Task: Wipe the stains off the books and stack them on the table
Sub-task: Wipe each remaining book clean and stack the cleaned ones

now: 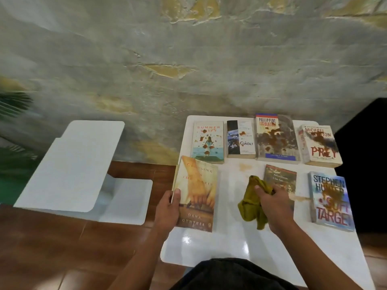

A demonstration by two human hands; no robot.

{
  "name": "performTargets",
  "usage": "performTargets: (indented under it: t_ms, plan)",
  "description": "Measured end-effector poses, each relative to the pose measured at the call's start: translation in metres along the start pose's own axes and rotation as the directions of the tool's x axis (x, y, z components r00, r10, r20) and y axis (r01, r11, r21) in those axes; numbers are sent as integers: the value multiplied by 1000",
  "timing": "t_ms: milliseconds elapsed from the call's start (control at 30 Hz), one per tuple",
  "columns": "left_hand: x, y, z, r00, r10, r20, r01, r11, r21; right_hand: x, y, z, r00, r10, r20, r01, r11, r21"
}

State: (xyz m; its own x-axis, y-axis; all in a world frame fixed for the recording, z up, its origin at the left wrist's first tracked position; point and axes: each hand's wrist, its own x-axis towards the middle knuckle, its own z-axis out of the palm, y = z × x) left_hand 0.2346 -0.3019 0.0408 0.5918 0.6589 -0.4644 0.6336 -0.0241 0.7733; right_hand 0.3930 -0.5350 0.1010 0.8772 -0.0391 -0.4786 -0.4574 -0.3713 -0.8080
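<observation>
Several paperbacks lie on a white table (226, 245). My left hand (168, 208) grips the left edge of a tan Dana Gynther book (199, 189), thumb on its cover. My right hand (274, 204) holds a crumpled olive-green cloth (252, 204) beside the brown Tom Sawyer book (281, 178). In the back row lie Summer Shift (208, 141), Contact (240, 139), Philippine Legislature (276, 139) and Prey (320, 145), all with brown stains. Soft Target (330, 201), at the right, is stained too.
A brown smear (245, 167) marks the table between the rows. A white plastic chair (79, 164) stands to the left on a red tiled floor. A rough grey wall rises behind. Something black (366, 164) stands right of the table.
</observation>
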Motion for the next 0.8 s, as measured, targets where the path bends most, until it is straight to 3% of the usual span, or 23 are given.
performTargets:
  t_ms: [533, 800]
  plan:
    - [38, -4, 3, 996, -87, -16, 88, 973, 214, 9, -5, 24, 989, 148, 1, -148, 985, 94]
    - [44, 2, 6, 998, -46, -45, 56, 963, 263, 16, -5, 31, 986, 169, 10, -169, 982, 85]
